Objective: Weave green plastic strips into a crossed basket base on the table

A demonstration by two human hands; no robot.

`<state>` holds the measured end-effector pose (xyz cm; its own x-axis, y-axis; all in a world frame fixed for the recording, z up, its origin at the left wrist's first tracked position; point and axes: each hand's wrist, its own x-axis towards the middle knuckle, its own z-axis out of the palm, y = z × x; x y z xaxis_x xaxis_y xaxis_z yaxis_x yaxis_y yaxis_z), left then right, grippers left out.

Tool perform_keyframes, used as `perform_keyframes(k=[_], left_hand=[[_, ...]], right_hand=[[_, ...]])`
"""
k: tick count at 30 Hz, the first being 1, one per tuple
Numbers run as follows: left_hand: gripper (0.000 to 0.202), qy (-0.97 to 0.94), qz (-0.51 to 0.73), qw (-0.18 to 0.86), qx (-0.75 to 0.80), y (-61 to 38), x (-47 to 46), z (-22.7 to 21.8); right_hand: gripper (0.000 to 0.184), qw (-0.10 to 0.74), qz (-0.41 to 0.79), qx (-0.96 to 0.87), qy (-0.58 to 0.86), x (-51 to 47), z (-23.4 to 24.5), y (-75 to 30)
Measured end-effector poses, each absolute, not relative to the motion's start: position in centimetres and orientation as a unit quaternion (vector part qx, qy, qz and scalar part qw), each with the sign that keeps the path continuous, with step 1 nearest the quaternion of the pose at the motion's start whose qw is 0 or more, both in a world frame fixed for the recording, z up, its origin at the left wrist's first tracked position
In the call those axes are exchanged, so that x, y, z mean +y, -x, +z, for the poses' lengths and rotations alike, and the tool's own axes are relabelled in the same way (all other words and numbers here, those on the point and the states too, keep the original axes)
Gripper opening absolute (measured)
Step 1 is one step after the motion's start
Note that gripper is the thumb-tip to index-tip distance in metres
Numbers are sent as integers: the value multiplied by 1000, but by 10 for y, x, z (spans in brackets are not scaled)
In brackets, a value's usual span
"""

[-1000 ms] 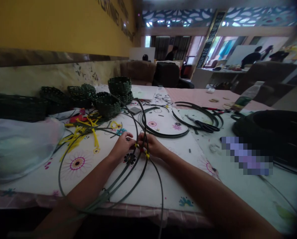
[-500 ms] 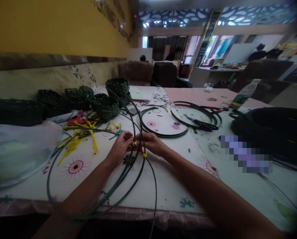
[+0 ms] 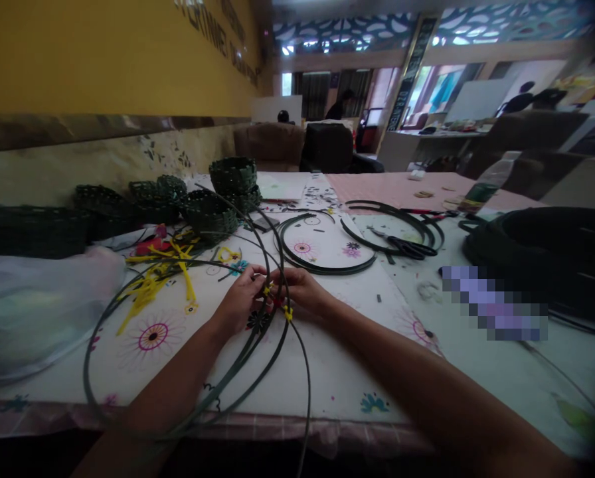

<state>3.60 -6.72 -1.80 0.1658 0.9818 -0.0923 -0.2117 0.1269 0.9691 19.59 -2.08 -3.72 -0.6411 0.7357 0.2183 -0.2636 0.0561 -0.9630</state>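
Long dark green flat strips [image 3: 85,362], bent into loose loops, cross in front of me and over my left forearm. Yellow ties [image 3: 288,313] and a small red tie [image 3: 277,303] bind them where they cross. My left hand [image 3: 238,300] is closed on the strips from the left, thumb and fingers pinched near one yellow tie. From the right, my right hand [image 3: 302,291] is closed at the same crossing, its fingertips partly hidden behind the strips. One loose strip end hangs past the table's front edge.
Woven green baskets [image 3: 232,179] line the wall side. Yellow ties [image 3: 145,292] lie beside a plastic bag [image 3: 33,318]. Beyond my hands are strip coils [image 3: 327,271] and scissors [image 3: 410,247]. A bottle [image 3: 491,180] and a large black container [image 3: 541,245] stand right. People are in the background.
The loops have swung slightly to the left, and the upper strip end leans further left. Both hands stay at the tied crossing, with small finger movements.
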Motion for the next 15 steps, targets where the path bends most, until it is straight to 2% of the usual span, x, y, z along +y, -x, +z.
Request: perform_keyframes(k=[4, 10, 15], left_hand=[[22, -437, 479, 622, 439, -38, -68, -18], [22, -498, 457, 575, 461, -36, -68, -17], [22, -529, 470, 536, 461, -37, -67, -19]], right_hand=[[24, 386, 648, -624, 202, -23, -40, -194], [14, 422, 519, -705, 236, -20, -35, -197], [20, 402, 572, -678, 226, -22, -37, -195]])
